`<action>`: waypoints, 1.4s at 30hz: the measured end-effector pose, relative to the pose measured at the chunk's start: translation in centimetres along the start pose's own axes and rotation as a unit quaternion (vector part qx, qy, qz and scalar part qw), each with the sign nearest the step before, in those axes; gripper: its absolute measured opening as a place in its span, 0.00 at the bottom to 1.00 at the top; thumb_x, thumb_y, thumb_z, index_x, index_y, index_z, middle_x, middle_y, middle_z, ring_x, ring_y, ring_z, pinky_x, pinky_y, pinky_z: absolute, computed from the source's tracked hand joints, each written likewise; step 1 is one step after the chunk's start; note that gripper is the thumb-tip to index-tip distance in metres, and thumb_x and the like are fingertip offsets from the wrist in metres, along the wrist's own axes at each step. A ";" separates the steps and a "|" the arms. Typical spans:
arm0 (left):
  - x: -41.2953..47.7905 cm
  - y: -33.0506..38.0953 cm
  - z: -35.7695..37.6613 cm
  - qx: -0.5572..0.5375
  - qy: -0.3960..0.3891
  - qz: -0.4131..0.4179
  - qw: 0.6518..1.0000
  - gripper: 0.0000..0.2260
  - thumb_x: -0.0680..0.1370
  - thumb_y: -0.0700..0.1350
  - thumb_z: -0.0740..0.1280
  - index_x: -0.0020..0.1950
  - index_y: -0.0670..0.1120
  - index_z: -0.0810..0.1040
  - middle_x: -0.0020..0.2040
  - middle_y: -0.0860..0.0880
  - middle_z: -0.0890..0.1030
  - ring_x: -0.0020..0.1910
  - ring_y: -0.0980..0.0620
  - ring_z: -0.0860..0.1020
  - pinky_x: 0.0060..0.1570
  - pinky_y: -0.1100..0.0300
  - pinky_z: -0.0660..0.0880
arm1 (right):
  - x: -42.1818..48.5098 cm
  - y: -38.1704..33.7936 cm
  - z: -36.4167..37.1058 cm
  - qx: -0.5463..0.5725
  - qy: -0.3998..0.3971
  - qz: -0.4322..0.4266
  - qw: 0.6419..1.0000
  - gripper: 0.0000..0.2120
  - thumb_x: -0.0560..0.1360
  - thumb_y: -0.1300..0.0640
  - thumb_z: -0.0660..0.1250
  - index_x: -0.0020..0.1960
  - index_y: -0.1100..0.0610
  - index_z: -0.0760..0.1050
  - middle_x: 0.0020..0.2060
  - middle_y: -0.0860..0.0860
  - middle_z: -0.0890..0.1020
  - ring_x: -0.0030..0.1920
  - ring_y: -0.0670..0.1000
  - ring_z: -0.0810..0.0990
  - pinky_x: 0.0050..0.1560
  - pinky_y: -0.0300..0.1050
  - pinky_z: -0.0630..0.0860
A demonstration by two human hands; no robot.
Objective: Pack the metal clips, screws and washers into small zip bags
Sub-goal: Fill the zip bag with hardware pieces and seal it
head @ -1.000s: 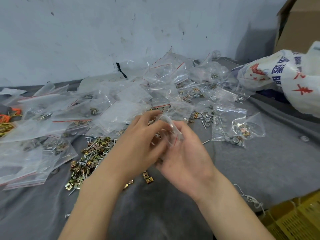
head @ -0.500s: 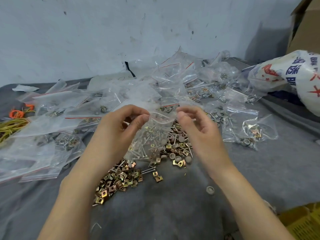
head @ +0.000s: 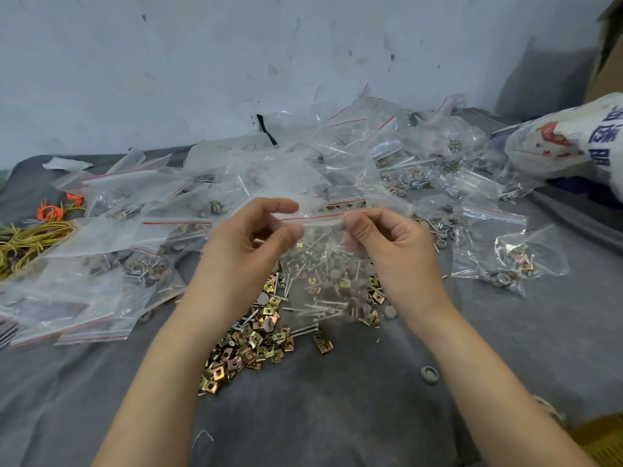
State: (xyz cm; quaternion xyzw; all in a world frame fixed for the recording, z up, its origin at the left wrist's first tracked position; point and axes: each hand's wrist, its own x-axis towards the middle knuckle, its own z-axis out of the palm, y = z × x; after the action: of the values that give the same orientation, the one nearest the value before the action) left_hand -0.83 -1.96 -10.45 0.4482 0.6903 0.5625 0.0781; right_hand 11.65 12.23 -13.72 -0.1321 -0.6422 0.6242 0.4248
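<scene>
Covering the bench, grey cloth (head: 337,416) meets a scuffed wall (head: 202,62). Left hand (head: 242,251) & right hand (head: 397,254) pinch zip bag (head: 320,264) at its top corners, above clips (head: 249,352) mid-cloth.

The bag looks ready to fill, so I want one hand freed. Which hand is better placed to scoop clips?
Probably the left hand. The brass clips are heaped under its wrist, while the right hand, also pinching the zip bag, sits farther from them.

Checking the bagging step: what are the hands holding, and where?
Both hands, left and right, pinch one clear zip bag at its red-lined top strip, one at each end.
</scene>
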 end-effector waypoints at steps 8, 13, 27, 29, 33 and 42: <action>-0.7 -1.5 1.2 -0.157 0.107 -0.109 0.976 0.04 0.78 0.42 0.68 0.50 0.47 0.83 0.36 0.54 0.85 0.34 0.62 0.79 0.36 0.71 0.75 | -0.2 1.1 0.3 0.001 -0.003 0.025 1.000 0.06 0.73 0.46 0.71 0.42 0.45 0.85 0.35 0.46 0.85 0.38 0.43 0.81 0.42 0.36 0.80; -1.0 -1.9 1.3 -0.200 0.126 -0.135 0.962 0.04 0.79 0.41 0.68 0.48 0.47 0.83 0.37 0.51 0.85 0.34 0.60 0.80 0.37 0.69 0.77 | -0.2 1.1 0.3 -0.003 -0.003 0.018 1.000 0.08 0.75 0.45 0.70 0.43 0.48 0.84 0.36 0.47 0.85 0.36 0.43 0.81 0.39 0.33 0.77; -1.6 -0.9 1.5 -0.060 0.151 -0.058 0.985 0.07 0.81 0.46 0.65 0.48 0.45 0.80 0.40 0.54 0.84 0.37 0.60 0.78 0.40 0.69 0.75 | 0.1 1.1 0.7 0.014 -0.002 0.035 0.999 0.11 0.77 0.47 0.69 0.46 0.54 0.83 0.37 0.48 0.84 0.37 0.45 0.80 0.42 0.35 0.76; -1.8 -0.6 1.4 -0.055 0.154 -0.043 0.986 0.07 0.81 0.46 0.65 0.48 0.46 0.80 0.40 0.55 0.84 0.38 0.60 0.79 0.41 0.68 0.75 | 0.2 0.8 0.7 0.034 0.002 0.034 0.999 0.10 0.76 0.48 0.69 0.46 0.55 0.83 0.36 0.48 0.84 0.36 0.45 0.80 0.41 0.35 0.77; -2.0 -0.4 1.5 -0.049 0.153 -0.035 0.986 0.07 0.81 0.46 0.64 0.48 0.46 0.79 0.41 0.55 0.84 0.39 0.60 0.79 0.41 0.67 0.75 | 0.3 0.5 0.8 0.045 0.000 0.026 0.999 0.10 0.76 0.48 0.69 0.45 0.54 0.82 0.36 0.48 0.85 0.36 0.44 0.80 0.40 0.34 0.76; -2.1 -1.0 1.7 -0.025 0.140 -0.050 0.989 0.09 0.83 0.46 0.61 0.50 0.45 0.78 0.42 0.57 0.83 0.40 0.61 0.79 0.42 0.70 0.73 | 0.1 0.6 1.0 0.028 -0.002 0.040 0.999 0.09 0.76 0.47 0.69 0.45 0.51 0.83 0.38 0.50 0.85 0.38 0.45 0.81 0.42 0.35 0.77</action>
State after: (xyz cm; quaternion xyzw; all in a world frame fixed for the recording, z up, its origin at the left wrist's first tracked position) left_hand 0.88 -2.19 -12.76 0.3279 0.7015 0.6324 0.0200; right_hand 10.66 11.75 -14.11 -0.1443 -0.6200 0.6586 0.4013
